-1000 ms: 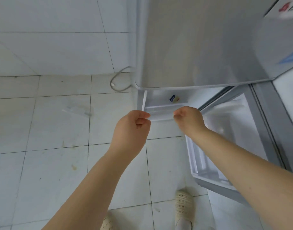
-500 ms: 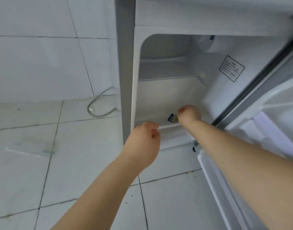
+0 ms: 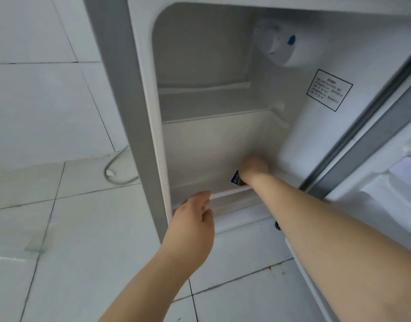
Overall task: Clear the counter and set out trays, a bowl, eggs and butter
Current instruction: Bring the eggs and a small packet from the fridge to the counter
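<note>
Watch the glass pane [image 3: 34, 248] lying flat on the floor tiles to your left: it is nearly invisible, and a step back from the fridge could land on it. Watch too the front lip of the bottom shelf [image 3: 225, 194]; if you pull the packet out low, it may catch there and slip from your fingers.

Your left hand [image 3: 192, 219] is relaxed and open, fingers loosely extended, holding nothing; its fingertips hover at the shelf's front edge, and contact cannot be told. Your right hand [image 3: 254, 167] is deep inside the fridge [image 3: 120, 89], blurred, at the small blue and gold packet [image 3: 235, 178], probably the butter, which sits near the shelf's front right. Whether your fingers have closed on it cannot be told.
</note>
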